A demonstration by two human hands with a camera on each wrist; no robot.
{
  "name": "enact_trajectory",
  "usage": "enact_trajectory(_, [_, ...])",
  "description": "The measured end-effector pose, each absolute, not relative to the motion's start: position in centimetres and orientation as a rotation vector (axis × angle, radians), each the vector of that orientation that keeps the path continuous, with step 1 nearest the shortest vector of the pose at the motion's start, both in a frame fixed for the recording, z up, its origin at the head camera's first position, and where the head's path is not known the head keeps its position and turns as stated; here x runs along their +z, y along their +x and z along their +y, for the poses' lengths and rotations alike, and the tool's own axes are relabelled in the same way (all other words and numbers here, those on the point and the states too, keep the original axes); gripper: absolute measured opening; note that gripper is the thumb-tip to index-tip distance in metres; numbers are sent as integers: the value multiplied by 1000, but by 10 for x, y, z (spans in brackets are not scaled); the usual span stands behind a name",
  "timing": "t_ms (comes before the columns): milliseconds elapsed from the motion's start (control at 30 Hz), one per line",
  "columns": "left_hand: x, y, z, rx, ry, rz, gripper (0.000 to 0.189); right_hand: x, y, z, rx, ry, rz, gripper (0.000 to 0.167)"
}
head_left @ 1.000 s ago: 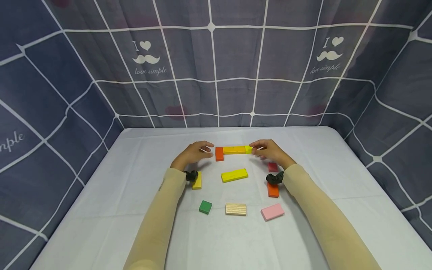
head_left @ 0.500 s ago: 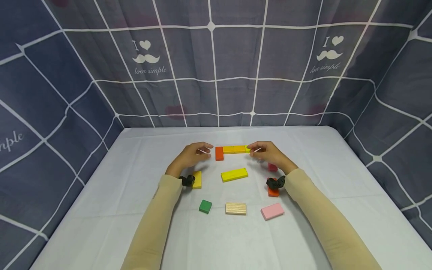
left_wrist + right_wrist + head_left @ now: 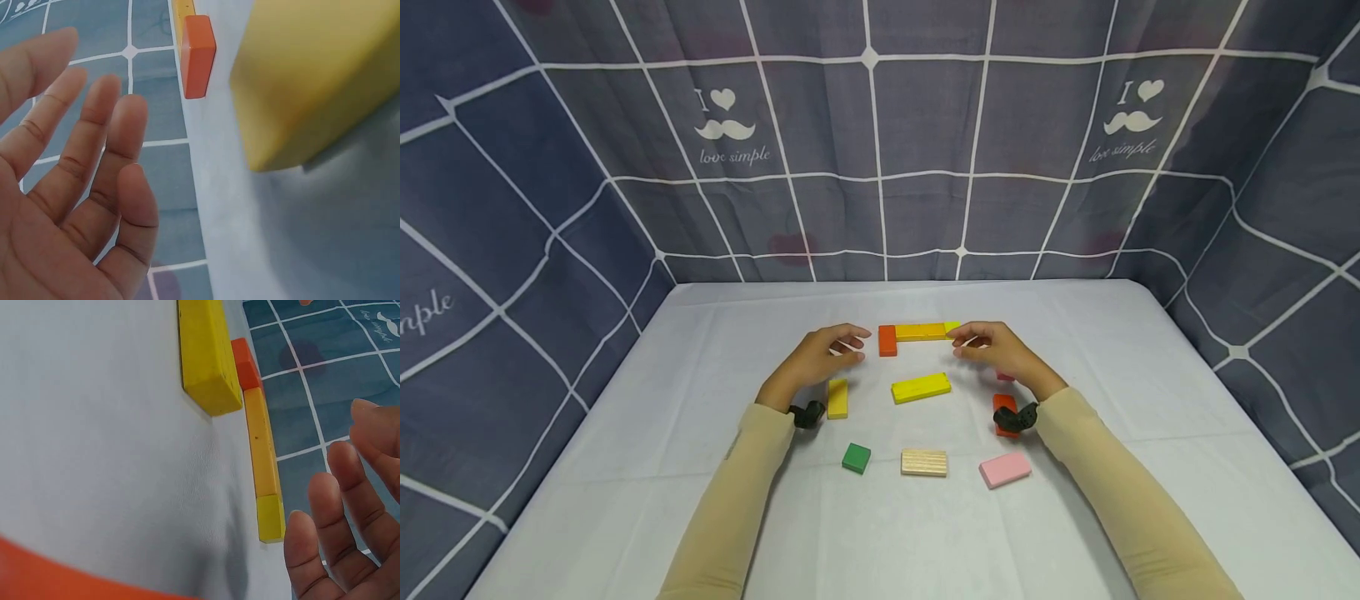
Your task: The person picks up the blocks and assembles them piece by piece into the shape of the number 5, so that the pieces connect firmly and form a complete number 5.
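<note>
A person's left hand (image 3: 818, 357) and right hand (image 3: 1002, 348), both loosely spread, flank an abutting orange block (image 3: 887, 341), amber bar (image 3: 919, 332) and small yellow block (image 3: 270, 519) on white cloth (image 3: 887, 533).

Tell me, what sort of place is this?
Probably a small curtained-off tabletop workspace, though the room beyond is out of sight. Grid-patterned fabric hangs behind and on both sides, a white cloth-covered table fills the middle, and coloured blocks are laid out on it.
</note>
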State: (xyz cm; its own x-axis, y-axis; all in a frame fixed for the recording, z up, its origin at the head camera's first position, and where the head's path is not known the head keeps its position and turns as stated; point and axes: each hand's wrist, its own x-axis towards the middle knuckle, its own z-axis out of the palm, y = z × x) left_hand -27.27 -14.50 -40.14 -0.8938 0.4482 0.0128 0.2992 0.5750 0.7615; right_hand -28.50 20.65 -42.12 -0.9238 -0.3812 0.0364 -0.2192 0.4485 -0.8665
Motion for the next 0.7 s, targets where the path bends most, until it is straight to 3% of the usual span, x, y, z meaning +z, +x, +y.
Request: enact_trajectory(700, [-408, -245, -159, 1216, 740, 2680, 44, -422, -261, 199, -1465, -568, 2450, 35])
